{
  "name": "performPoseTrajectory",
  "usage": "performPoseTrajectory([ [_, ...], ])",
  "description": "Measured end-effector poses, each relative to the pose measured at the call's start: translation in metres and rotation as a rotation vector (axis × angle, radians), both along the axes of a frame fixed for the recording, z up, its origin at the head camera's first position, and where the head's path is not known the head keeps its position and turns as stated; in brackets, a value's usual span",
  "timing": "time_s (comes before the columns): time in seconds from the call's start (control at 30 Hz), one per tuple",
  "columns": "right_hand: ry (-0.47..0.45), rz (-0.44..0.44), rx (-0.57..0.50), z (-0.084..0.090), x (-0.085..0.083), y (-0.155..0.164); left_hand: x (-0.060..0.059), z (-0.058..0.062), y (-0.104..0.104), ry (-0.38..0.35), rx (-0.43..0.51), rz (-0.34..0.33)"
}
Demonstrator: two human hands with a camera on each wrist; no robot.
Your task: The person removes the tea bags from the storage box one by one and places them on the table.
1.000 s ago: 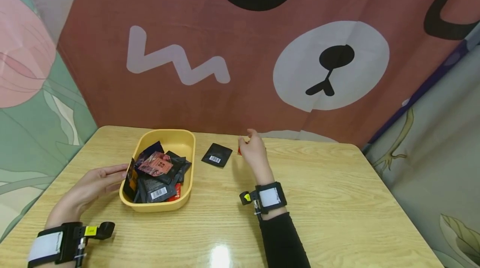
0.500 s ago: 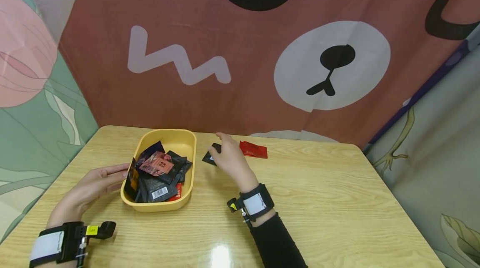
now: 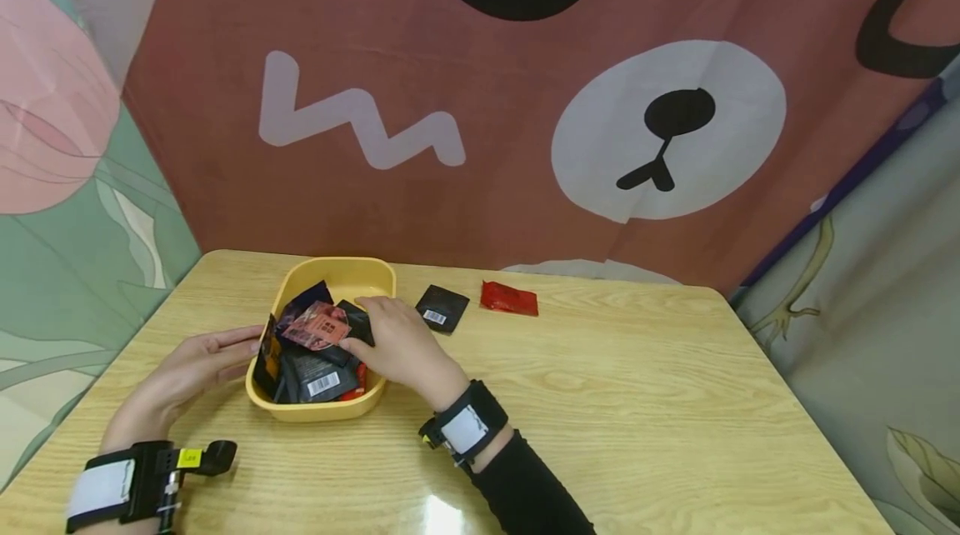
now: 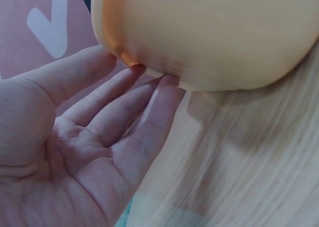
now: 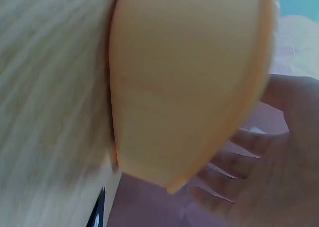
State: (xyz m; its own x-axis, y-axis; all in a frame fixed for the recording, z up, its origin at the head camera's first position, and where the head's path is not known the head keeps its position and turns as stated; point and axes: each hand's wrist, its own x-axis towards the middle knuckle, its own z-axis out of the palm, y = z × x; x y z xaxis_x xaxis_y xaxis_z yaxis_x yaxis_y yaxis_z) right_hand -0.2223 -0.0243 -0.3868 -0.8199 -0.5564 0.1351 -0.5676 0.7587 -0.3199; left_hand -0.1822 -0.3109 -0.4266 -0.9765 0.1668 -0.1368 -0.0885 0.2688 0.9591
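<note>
While touching a rounded yellow plastic tub (image 3: 322, 412) on the left with spread left hand (image 3: 197, 364), holding right hand (image 3: 405, 349), also spread, over flat black packets (image 3: 356, 322) inside; can't tell if touching.

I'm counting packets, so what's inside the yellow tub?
The yellow tub holds dark packets, a pinkish packet on top and part of a red packet. The right hand hides part; anything beneath the pile is covered.
</note>
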Motion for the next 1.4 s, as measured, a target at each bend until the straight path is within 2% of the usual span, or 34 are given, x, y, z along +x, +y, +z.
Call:
performPoseTrajectory([
  [0.33, 0.058, 0.051, 0.116, -0.003, 0.002, -0.017, -0.001, -0.002, 0.004, -0.002, 0.002, 0.000],
  [0.53, 0.003, 0.032, 0.209, -0.007, 0.004, -0.028, 0.002, -0.004, 0.006, 0.003, 0.009, 0.001],
  [0.7, -0.025, 0.013, 0.210, -0.012, -0.002, -0.030, 0.002, -0.005, 0.011, 0.014, 0.012, 0.001],
  [1.07, 0.006, 0.013, 0.204, -0.016, -0.006, -0.035, 0.001, -0.005, 0.010, 0.020, 0.018, 0.010],
  [1.4, 0.103, 0.058, 0.166, -0.005, -0.002, -0.033, 0.001, 0.000, 0.005, 0.021, 0.008, 0.019],
])
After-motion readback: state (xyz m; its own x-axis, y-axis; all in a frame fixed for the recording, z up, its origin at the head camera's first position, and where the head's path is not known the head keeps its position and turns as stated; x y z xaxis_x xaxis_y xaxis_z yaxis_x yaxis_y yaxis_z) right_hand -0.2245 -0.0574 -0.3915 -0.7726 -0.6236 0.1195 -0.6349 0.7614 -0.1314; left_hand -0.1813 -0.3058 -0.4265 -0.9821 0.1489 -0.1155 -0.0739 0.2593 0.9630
